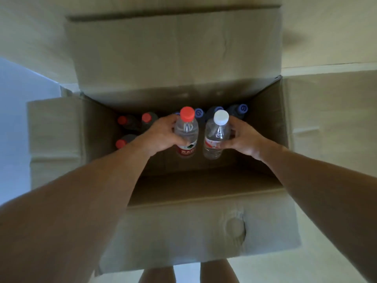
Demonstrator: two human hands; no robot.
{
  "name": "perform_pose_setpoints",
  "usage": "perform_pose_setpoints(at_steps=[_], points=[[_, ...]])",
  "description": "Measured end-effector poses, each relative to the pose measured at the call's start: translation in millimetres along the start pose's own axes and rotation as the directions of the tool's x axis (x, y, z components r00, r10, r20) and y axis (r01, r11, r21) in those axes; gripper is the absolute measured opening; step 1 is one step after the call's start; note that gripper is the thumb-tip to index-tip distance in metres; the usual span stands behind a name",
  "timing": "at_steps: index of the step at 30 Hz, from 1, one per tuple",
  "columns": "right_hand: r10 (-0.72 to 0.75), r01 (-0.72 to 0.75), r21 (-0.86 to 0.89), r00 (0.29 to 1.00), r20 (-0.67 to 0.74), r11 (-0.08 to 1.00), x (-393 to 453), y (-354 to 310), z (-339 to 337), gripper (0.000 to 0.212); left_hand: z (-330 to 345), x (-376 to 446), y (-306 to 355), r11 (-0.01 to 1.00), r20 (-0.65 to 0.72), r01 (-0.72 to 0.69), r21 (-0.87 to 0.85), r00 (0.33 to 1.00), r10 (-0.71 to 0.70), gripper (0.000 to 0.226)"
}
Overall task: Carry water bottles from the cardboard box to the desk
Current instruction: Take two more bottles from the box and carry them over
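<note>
Head view, looking straight down into an open cardboard box (204,231) that stood on a pale floor (336,252), all four flaps folded outward. The left hand (161,133) gripped a clear water bottle with a red cap (186,131), fingers and thumb curled round its body just above the red label. The right hand (242,137) gripped a clear water bottle with a white cap (217,135) in the same manner, the thumb lying across its label. Both bottles were held upright, side by side and close together without clearly touching, over the middle of the box interior; their bases were raised off the box bottom, and their caps stood higher than those of the bottles remaining inside.

Along the far wall of the box stood further bottles. Three red-capped bottles (122,120) occupied the far left corner, two against the far wall and one nearer along the left wall. Several blue-capped bottles (242,108) lined the far wall toward the far right corner, partly hidden behind the two lifted bottles. The near half of the box bottom showed bare cardboard. A round perforated handhold (234,226) marked the near flap. Below the near flap, the person's bare legs (219,271) appeared at the lower frame edge.
</note>
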State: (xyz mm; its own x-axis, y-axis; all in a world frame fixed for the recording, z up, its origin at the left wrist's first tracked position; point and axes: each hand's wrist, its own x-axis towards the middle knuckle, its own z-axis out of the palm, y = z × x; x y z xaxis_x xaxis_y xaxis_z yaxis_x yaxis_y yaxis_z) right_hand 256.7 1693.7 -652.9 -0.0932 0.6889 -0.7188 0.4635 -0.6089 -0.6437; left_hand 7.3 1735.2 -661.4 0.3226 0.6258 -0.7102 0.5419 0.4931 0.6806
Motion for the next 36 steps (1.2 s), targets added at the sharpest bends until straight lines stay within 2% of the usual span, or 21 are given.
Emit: perform_pose_setpoints(at_steps=[3,7,14,18,24,28,33,36], points=[[0.015,-0.025,0.182,0.998,0.056,0.983,-28,-38,-17,0.066,-13,-29,41,0.983,0.039,0.055,-0.177,0.998,-0.049,0.054],[0.020,-0.048,0.327,0.996,0.090,0.944,-64,-87,-40,0.060,-23,-74,95,0.944,0.038,0.107,-0.312,0.994,-0.100,0.043],[0.011,-0.030,0.473,0.999,0.044,0.881,-142,-156,-62,0.038,-34,-153,173,0.900,-0.037,0.027,-0.436,0.998,-0.048,0.045],[0.022,-0.033,0.503,0.999,0.029,0.864,-186,-193,-68,0.030,-42,-192,209,0.903,-0.040,0.029,-0.428,0.998,-0.051,0.049],[0.052,-0.038,0.556,0.999,-0.010,0.830,-239,-240,-71,0.033,-61,-244,244,0.937,-0.016,0.006,-0.348,1.000,-0.012,0.063],[0.058,-0.041,0.601,0.998,-0.010,0.798,-271,-260,-70,0.032,-72,-272,261,0.938,0.035,0.006,-0.347,0.999,0.007,0.058],[0.047,-0.029,0.610,0.999,-0.014,0.792,-318,-266,-61,0.052,-74,-303,278,0.962,0.128,-0.007,-0.274,0.991,0.044,0.052],[0.078,-0.012,0.651,0.994,-0.072,0.759,-353,-261,-57,0.054,-62,-318,290,0.979,0.223,-0.009,-0.201,0.973,0.054,0.052]])
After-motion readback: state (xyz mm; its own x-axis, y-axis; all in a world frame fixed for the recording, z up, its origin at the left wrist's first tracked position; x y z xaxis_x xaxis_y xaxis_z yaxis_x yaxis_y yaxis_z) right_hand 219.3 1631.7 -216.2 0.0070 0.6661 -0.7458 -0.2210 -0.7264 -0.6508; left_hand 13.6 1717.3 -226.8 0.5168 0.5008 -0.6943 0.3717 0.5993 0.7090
